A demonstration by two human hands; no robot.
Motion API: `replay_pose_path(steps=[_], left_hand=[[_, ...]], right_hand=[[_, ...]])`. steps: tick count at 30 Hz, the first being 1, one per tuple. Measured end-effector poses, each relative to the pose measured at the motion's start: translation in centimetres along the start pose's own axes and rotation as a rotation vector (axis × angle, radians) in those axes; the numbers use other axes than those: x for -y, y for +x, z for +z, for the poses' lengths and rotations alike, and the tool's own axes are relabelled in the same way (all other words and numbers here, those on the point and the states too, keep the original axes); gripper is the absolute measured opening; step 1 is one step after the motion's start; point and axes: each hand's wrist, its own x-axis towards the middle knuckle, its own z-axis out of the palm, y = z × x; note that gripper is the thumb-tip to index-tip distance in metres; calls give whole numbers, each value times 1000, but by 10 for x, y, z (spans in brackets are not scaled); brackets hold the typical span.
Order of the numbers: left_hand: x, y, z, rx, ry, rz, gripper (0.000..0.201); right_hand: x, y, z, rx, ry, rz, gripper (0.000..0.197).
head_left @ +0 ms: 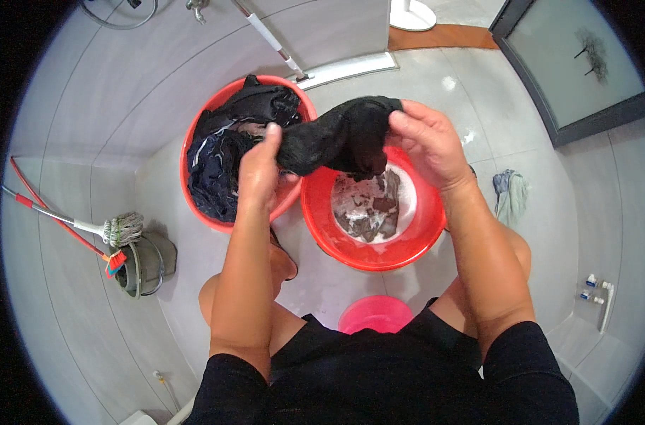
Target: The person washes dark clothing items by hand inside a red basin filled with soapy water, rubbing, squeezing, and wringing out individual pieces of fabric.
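Observation:
A wet black sock [329,138] is stretched between my two hands above the basins. My left hand [258,166] grips one end of it, thumb on top, over the edge of the left basin. At the other end my right hand [428,142] pinches the cloth between thumb and fingers. Part of the sock droops over the red basin [372,258], which holds cloudy, sudsy water and a dark cloth [375,209]. Dark wet clothes [219,156] are heaped in the lighter red basin [188,191] to the left.
A pink basin [375,312] sits between my legs. Along the left wall stand a grey bucket [152,262], a mop [124,230] and a red brush [115,262]. A damp cloth [511,198] lies on the tiles at right, near a framed glass door [577,64].

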Motion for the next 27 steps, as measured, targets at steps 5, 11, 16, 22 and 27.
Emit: replay_pose_path(steps=[5,11,16,22,27], left_hand=[[26,11,21,83,467,316,61],[46,16,38,560,-280,71,58],[17,5,46,430,-262,-22,81],[40,-8,72,565,-313,51,89],[41,-9,71,612,-157,238,39]], right_hand=[[5,5,24,102,-65,-144,50],[8,5,22,213,-185,-225,67],[8,6,19,110,-449,-210,67],[7,8,25,33,-262,-235,67],[15,15,20,-29,-185,-231,62]])
